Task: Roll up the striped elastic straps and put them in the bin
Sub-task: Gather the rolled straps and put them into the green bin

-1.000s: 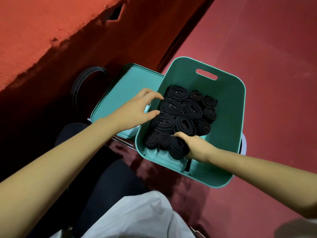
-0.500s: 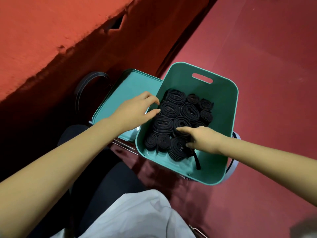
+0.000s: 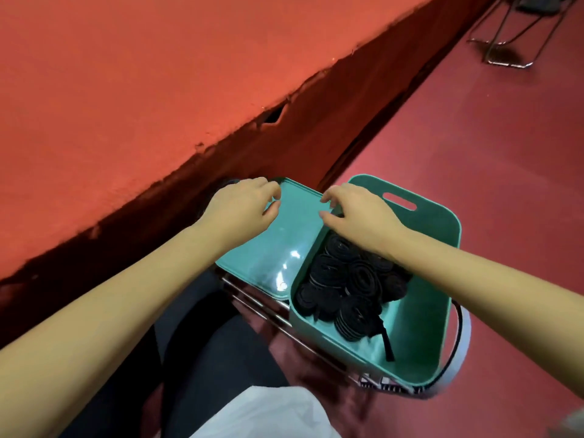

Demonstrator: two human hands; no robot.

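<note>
white cloth (image 3: 262, 412) lies nearest, over a dark lap. both bare forearms reach away from it.

teal bin (image 3: 442, 279) sits right of centre. rolled straps (image 3: 344, 279), dark, are packed on end against its left wall. one loose tail (image 3: 387, 343) trails across the bare near floor of the bin. a striped band (image 3: 379, 383) shows under the bin's near edge, whether it is a strap yet to roll is unclear.

teal lid (image 3: 284, 245) lies flat, touching the bin's left side. left hand (image 3: 243, 207) is at its far left corner, right hand (image 3: 357, 216) at its far right corner. on each, fingers are curled with the thumb parted from them and lid showing in the gap. actual grip on the rim cannot be told, the edges are blurred.

straps sit below the right wrist, nearer than the fingertips, touched by neither hand.

judged step: rolling looks nearly done, hands going for the lid. next move calls for a sure pinch at both corners and a level lift over the bin, loose tail tucked first.

beyond: red ledge (image 3: 126, 90), red floor (image 3: 489, 153), chair legs (image 3: 505, 49) far right.
</note>
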